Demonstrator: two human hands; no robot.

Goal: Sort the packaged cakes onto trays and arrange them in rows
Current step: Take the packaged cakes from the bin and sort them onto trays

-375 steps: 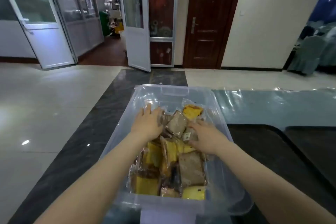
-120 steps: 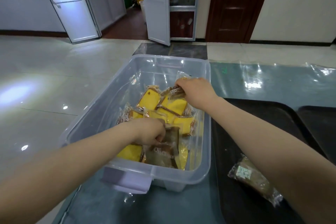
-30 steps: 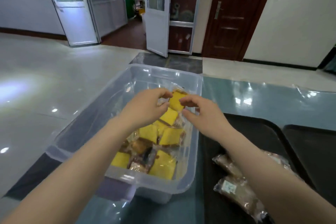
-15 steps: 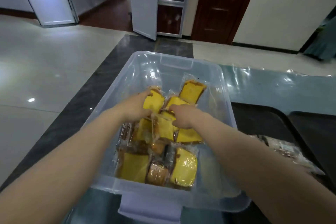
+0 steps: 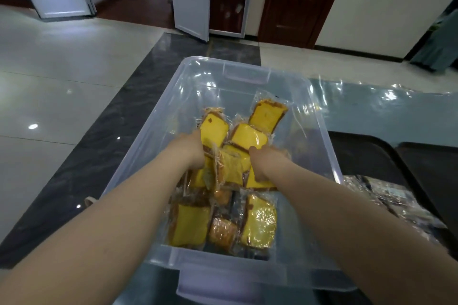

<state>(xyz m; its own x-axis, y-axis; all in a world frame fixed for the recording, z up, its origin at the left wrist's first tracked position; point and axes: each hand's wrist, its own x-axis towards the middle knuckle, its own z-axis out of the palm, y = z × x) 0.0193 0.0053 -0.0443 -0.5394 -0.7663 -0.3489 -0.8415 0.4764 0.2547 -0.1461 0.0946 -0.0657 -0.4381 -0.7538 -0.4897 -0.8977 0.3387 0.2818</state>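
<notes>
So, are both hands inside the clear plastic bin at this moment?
Yes, the left hand and the right hand both reach down among the yellow packaged cakes within the clear bin.

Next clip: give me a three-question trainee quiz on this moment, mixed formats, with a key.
1. True or false: both hands are inside the clear plastic bin.
2. Which does the left hand grip? A) a yellow packaged cake B) the bin's handle C) a tray
3. Fill in: the wrapped brown cakes already sorted lie on the black ____ to the bin's right.

Key: 1 true; 2 A; 3 tray. The right hand is curled among the yellow cakes too.
</notes>
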